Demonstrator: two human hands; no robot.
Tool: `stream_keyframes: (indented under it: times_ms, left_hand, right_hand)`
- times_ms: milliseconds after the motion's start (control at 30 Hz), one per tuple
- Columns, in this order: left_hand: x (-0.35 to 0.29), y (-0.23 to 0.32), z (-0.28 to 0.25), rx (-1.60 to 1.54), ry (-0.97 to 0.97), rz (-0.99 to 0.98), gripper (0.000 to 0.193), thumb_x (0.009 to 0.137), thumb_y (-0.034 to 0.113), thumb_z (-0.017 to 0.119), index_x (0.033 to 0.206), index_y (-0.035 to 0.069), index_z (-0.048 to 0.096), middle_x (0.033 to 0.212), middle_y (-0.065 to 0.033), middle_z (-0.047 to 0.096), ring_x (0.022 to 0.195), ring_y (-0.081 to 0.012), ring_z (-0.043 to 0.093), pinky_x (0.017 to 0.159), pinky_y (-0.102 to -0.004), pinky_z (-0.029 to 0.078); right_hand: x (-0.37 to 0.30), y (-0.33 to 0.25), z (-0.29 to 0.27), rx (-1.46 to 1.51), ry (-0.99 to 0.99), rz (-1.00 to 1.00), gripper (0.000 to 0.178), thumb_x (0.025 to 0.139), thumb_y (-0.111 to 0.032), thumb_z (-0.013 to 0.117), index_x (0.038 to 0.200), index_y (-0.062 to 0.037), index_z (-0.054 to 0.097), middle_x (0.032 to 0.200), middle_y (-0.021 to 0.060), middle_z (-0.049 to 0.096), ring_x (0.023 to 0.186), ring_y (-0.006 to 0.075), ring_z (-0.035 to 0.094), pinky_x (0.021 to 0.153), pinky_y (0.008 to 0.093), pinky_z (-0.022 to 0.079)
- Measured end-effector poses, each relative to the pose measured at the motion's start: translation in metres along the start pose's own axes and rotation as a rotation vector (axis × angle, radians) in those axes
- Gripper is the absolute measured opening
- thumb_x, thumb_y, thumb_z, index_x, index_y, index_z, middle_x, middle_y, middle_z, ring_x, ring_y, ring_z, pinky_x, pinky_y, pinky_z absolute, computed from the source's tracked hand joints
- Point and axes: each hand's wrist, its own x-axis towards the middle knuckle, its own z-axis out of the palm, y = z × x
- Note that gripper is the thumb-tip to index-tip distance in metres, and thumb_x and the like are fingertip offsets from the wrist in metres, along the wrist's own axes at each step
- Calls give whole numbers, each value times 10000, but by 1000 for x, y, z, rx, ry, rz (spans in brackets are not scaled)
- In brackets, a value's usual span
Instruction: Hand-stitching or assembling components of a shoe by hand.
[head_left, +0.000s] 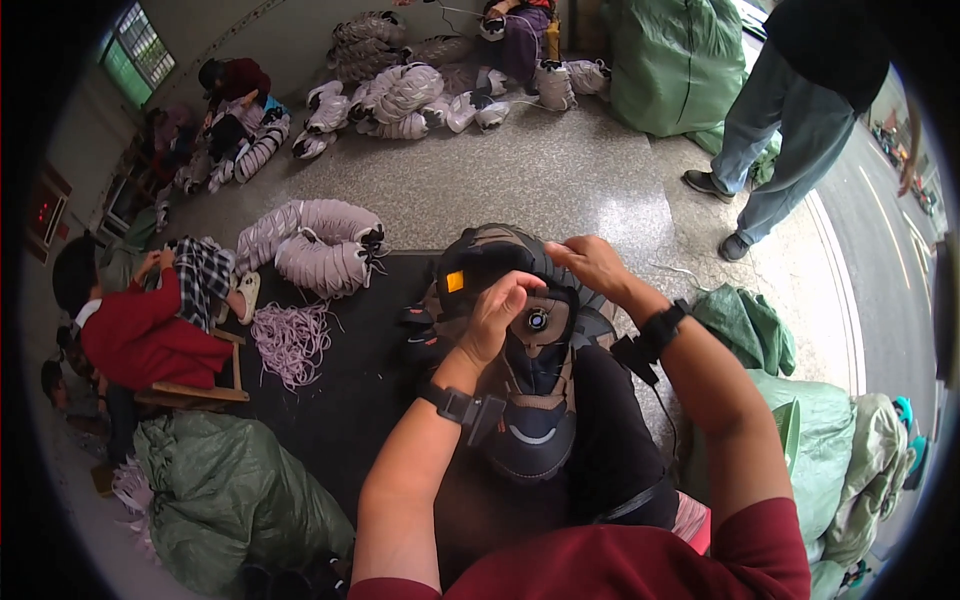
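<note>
A dark blue and brown shoe (535, 430) lies toe toward me at my lap, with a round dial (537, 320) on its tongue. My left hand (498, 318) is beside its collar, fingers outstretched and a little bent, with nothing visible in them. Over the far right side of the collar, my right hand (592, 266) reaches with its fingers extended. Whether its fingertips touch the shoe I cannot tell. More brown and dark shoes (490, 240) are bunched just behind, partly hidden by my hands. Both wrists wear black straps with small devices.
Pale pink shoe bundles (325, 250) and a heap of pink laces (290, 340) lie ahead left. A seated person in red (150, 335) is at left. Green sacks (235, 495) flank me. Another person (795, 130) stands far right by a big green sack (675, 65).
</note>
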Motion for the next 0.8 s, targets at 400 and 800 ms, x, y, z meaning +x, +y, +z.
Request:
stream_keyframes:
  times_ms: [400,800]
  left_hand:
    - [21,11,0,190,-195,-270,515,664,205,791,1084,30,549,986,-61,603,918,-161,587,827,-297,471]
    - [53,14,-22,99,-207,-363,543,665,67,817,1081,67,469,1042,-15,514,969,-125,531,883,-264,435]
  right_hand:
    - [50,-35,25,-547,-338,-109,398,779,-379,583,991,-65,705,1031,142,680,987,293,647,808,402,516]
    - [88,-9,3,-461,-119,-268,253,813,-227,562,967,-89,707,1010,116,686,981,277,653,801,380,527]
